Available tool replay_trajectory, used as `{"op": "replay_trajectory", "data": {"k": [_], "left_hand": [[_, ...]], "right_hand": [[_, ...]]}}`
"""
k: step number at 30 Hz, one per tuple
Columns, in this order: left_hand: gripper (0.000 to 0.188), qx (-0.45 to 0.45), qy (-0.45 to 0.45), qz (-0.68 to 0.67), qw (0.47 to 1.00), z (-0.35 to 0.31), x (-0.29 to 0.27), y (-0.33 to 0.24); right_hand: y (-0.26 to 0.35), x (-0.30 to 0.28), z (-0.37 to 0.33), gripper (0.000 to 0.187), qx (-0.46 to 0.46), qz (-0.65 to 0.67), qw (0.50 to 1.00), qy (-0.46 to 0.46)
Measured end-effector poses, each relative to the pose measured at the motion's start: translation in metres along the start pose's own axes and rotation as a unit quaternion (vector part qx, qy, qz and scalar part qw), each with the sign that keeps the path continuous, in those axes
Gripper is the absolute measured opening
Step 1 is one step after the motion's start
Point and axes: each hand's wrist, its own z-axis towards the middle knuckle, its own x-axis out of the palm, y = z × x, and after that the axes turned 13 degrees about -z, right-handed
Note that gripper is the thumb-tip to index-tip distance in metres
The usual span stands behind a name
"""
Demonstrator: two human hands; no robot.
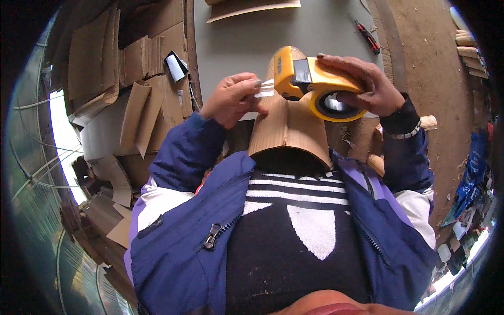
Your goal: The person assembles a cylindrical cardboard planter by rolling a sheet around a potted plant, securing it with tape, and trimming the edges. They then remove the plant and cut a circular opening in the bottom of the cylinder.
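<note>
A rolled cardboard tube (286, 128) lies lengthwise in front of my chest, its near end open toward me. My right hand (371, 86) grips a yellow tape dispenser (294, 76) above the tube's right side, fingers over its top and thumb near the roll. A short strip of clear tape (268, 89) stretches from the dispenser's front to my left hand (236, 97). The left thumb and forefinger pinch that strip, while the lower fingers rest against the tube's left side.
Beneath the work is a grey table (231, 47). A red and black utility knife (367, 37) lies near its right edge, and a curved cardboard piece (252, 8) at its far edge. Cardboard sheets (94, 58) pile up at left. A blue bag (472, 168) lies at far right.
</note>
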Motion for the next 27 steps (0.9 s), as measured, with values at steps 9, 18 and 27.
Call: {"op": "replay_trajectory", "data": {"k": [9, 18, 27], "left_hand": [[0.015, -0.06, -0.045, 0.091, 0.993, -0.034, -0.055, 0.034], [0.036, 0.007, -0.062, 0.478, 0.876, -0.037, -0.04, 0.066], [0.069, 0.027, 0.137, 0.752, 0.644, -0.079, 0.086, -0.044]], "right_hand": [[0.004, -0.014, 0.007, 0.066, 0.193, -0.054, 0.977, 0.076], [0.011, -0.019, 0.016, 0.063, 0.202, -0.06, 0.975, 0.063], [0.027, -0.018, 0.053, 0.059, 0.168, -0.206, 0.956, 0.124]]}}
